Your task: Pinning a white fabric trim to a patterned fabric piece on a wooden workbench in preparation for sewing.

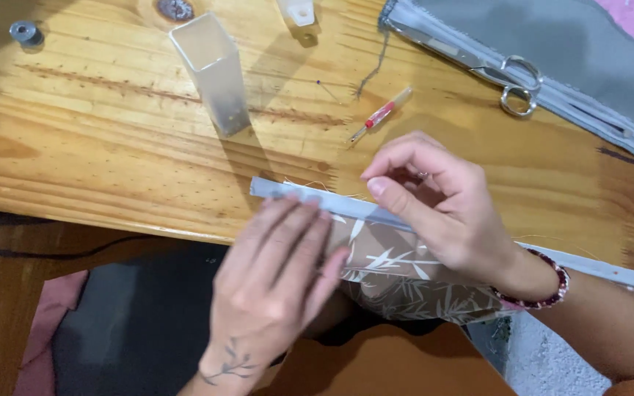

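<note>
A brown fabric piece printed with white leaves (398, 275) lies over the near edge of the wooden table (111, 147), with a pale grey zipper tape (361, 209) running along its top edge and off to the right. My left hand (273, 286) presses flat on the tape and fabric with its fingers spread. My right hand (434, 205) pinches at the tape with thumb and forefinger; whatever small thing it holds is hidden. A bead bracelet sits on the right wrist.
A clear square plastic tube (214, 73) lies at the upper middle, a red-banded seam ripper (381, 114) beside it. Scissors (504, 77) rest on grey fabric (574, 51) at upper right. A metal bobbin (23, 31) sits at upper left. Dark cloth (133, 323) lies below the table.
</note>
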